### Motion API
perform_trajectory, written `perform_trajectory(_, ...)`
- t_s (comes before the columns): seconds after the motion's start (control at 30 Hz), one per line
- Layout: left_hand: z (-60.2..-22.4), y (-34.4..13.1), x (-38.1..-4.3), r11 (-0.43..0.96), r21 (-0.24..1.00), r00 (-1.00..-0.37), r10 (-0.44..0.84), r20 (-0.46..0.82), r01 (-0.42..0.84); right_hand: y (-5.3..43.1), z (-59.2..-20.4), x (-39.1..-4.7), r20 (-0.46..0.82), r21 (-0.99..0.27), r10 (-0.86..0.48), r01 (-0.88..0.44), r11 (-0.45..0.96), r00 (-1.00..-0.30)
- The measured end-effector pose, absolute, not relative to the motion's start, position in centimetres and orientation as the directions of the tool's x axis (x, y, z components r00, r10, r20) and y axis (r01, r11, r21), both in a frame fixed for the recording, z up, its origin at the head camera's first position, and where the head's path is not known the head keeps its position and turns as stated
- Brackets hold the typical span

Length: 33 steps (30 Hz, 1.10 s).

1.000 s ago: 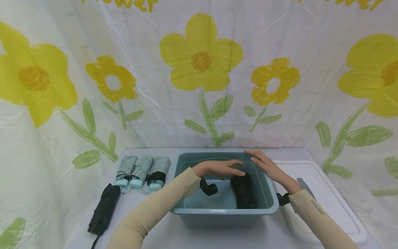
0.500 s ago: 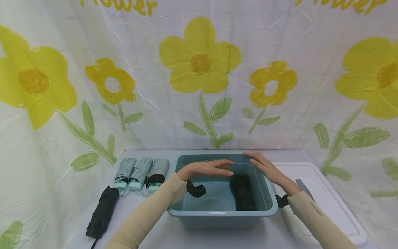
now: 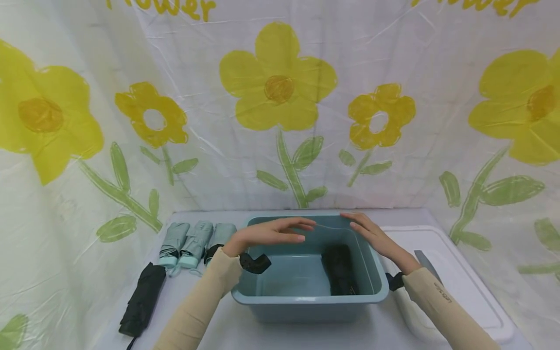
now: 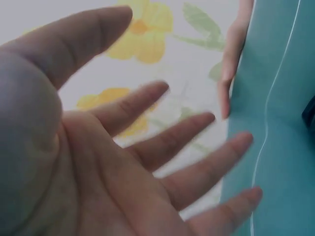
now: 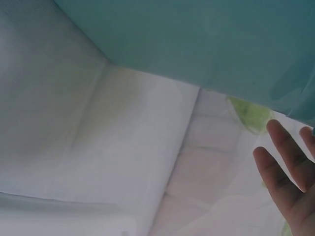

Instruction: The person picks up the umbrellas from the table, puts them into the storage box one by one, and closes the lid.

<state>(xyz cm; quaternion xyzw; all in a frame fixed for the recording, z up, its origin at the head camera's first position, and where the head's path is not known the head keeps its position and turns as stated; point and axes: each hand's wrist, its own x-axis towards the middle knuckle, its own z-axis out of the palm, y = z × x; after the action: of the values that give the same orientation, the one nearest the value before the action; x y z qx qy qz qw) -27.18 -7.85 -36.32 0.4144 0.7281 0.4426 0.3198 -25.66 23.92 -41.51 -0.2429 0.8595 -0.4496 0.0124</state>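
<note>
My left hand [image 3: 269,232] hovers over the left part of a blue-green plastic bin [image 3: 312,300], palm down and fingers extended. Its palm and spread fingers, with nothing in them, fill much of the left wrist view. At the bin's back right corner, my right hand [image 3: 372,233] rests its straight fingers by the rim; some fingertips [image 5: 273,128] appear beside the bin wall in the right wrist view. Inside the bin, toward the right, lies a folded black umbrella [image 3: 339,270]. Its details are dark.
Three light blue-green folded umbrellas [image 3: 192,243] lie side by side left of the bin. Nearer the front left is another folded black umbrella [image 3: 143,299]. A white lid [image 3: 463,291] lies on the table to the right. A flower-printed curtain [image 3: 245,160] hangs behind.
My left hand has moved left, away from above the black umbrella in the bin, toward the bin's left side. My right hand has stayed by the back right rim.
</note>
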Motion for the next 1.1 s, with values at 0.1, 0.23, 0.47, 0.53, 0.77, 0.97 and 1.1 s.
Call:
perform_trajectory(0.1, -36.2, -8.9, -27.0, 0.198, 0.923, -0.443, 0.896, -0.034, 0.330, 23.9, -41.5, -25.6, 0.200, -0.780, -0.429, -0.408, 0.475, -0.881)
perform_trajectory(0.23, -35.8, -10.4, -26.6, 0.116, 0.938, -0.454, 0.890, 0.049, 0.328, 23.9, -41.5, -25.6, 0.204, -0.778, -0.430, -0.412, 0.474, -0.880)
perform_trajectory(0.47, -36.3, -12.7, -26.0, 0.064, 0.927, -0.586, 0.790, 0.179, 0.369, 23.9, -41.6, -25.6, 0.207, -0.782, -0.426, -0.411, 0.469, -0.881)
perform_trajectory(0.53, -36.6, -13.4, -25.9, 0.048, 0.924, -0.620, 0.755, 0.214, 0.378, 23.9, -41.6, -25.6, 0.208, -0.784, -0.425, -0.410, 0.466, -0.881)
perform_trajectory(0.77, -38.0, -15.8, -25.6, -0.012, 0.901, -0.709, 0.612, 0.349, 0.434, 23.8, -41.5, -25.6, 0.212, -0.789, -0.420, -0.408, 0.459, -0.882)
perform_trajectory(0.97, -39.1, -17.8, -25.4, 0.015, 0.881, -0.762, 0.509, 0.401, 0.473, 23.9, -41.7, -25.6, 0.208, -0.789, -0.416, -0.403, 0.464, -0.885)
perform_trajectory(1.1, -39.4, -19.0, -25.0, 0.076, 0.885, -0.803, 0.460, 0.378, 0.460, 24.0, -41.7, -25.7, 0.208, -0.788, -0.418, -0.404, 0.464, -0.885)
